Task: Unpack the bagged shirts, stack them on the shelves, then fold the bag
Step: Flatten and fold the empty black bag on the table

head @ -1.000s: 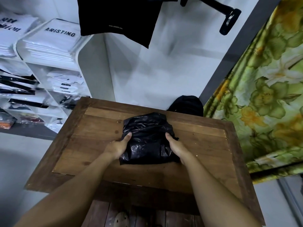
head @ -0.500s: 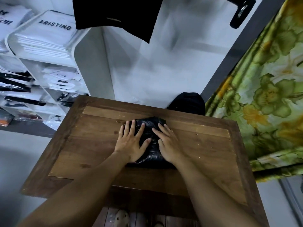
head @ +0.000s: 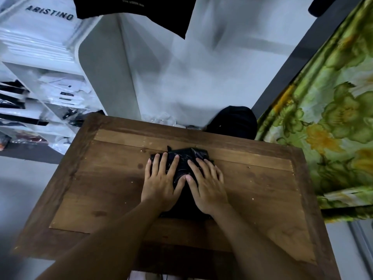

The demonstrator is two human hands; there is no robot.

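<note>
— What are your hands doing now?
— You're pressing both flat, fingers spread and gripping nothing: left hand (head: 161, 179) and right hand (head: 205, 184) side by side on the folded black plastic bag (head: 188, 158).
— A second ago?
— You were pinching its sides; now you're flattening it toward the far edge of the wooden table (head: 113, 178).
— Meaning?
— Probably the last step, as packaged shirts (head: 38, 40) are lying stacked on the white shelves (head: 86, 53).
</note>
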